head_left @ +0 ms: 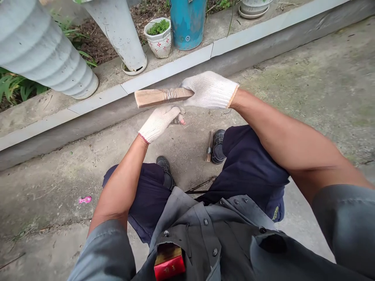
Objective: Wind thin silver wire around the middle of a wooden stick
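My right hand (pixel 209 89), in a white knit glove, grips one end of a wooden block (pixel 149 97) held nearly level above the ground. Thin silvery wire (pixel 172 94) is wound loosely around the block close to my fingers. Just below it is my left hand (pixel 161 121), also gloved, with its fingers curled closed and one bare fingertip showing through the glove. What those fingers hold, if anything, is too small to make out. A second wooden piece (pixel 209 146), wrapped with wire, lies on the concrete beside my right shoe (pixel 218 146).
A low tiled ledge (pixel 172 69) runs across in front. On it stand a ribbed white planter (pixel 58 54), a tall white pot (pixel 123 35), a small pot with greenery (pixel 158 41) and a blue container (pixel 187 25). A pink object (pixel 85 200) lies on the concrete at left.
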Demonstrator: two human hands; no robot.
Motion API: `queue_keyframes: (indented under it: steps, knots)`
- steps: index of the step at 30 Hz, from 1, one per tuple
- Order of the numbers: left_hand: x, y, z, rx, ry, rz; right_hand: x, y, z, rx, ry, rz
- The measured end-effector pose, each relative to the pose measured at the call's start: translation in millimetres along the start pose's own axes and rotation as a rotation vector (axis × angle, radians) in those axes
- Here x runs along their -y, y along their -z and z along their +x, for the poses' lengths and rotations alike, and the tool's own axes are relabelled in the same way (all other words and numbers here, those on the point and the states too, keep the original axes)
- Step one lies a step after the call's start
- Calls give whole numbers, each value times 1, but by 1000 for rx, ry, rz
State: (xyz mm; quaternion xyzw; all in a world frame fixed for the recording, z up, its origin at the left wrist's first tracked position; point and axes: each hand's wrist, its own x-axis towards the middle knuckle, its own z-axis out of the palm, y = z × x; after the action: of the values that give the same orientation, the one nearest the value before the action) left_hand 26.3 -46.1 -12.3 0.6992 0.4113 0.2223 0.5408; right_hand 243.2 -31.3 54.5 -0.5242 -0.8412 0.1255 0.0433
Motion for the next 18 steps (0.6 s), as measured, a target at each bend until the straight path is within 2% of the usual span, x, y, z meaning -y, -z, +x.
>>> queue_keyframes:
  steps: [5, 8, 11, 14, 18]
  knots:
    - [4, -10, -3, 135, 63, -87, -6, -7, 7, -215, -123, -51]
    - [-1, -4, -7, 209, 76, -14, -13, -10, 10, -238, -175, -154]
    - [-8, 11, -9, 168, 62, 135, -19, -16, 14, -146, -211, -284]
    - [-11, 24, -9, 83, 49, 329, -25, -24, 14, -26, -174, -392]
    - [-10, 31, -5, 29, 28, 590, -28, -25, 5, 169, -37, -323]
